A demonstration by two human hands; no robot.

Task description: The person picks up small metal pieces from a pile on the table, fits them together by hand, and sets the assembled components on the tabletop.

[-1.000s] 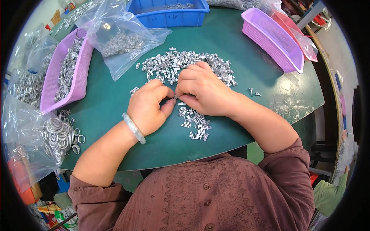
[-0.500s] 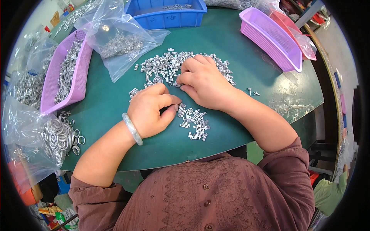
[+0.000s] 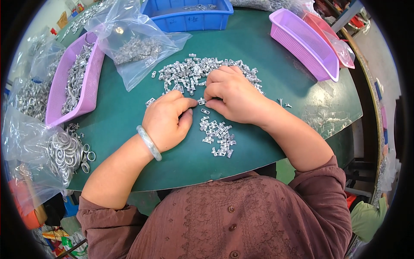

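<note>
Between my two hands sits a small silver metal piece (image 3: 202,101), a flat slotted shape with side tabs. My left hand (image 3: 166,118), a pale bangle (image 3: 148,143) at its wrist, is closed with its index fingertip against that piece. From the other side, the thumb and fingers of my right hand (image 3: 235,97) pinch it. Just below lies a single similar piece (image 3: 205,111). Nearer me is a small group of these pieces (image 3: 221,139). A wider loose pile of the same kind (image 3: 185,73) spreads beyond my hands, partly hidden by the right one.
On the green tabletop (image 3: 267,151) stand a purple basket of metal parts (image 3: 97,86), a blue bin (image 3: 189,22) and another purple basket (image 3: 304,47). A clear plastic bag (image 3: 138,71) holds small parts. Silver rings (image 3: 88,156) lie at the left; two tiny parts (image 3: 283,103) rest at the right.
My left fingers have moved up from the near group to the piece between my hands. My right hand has shifted slightly right and nearer. One loose piece now shows below the fingertips.
</note>
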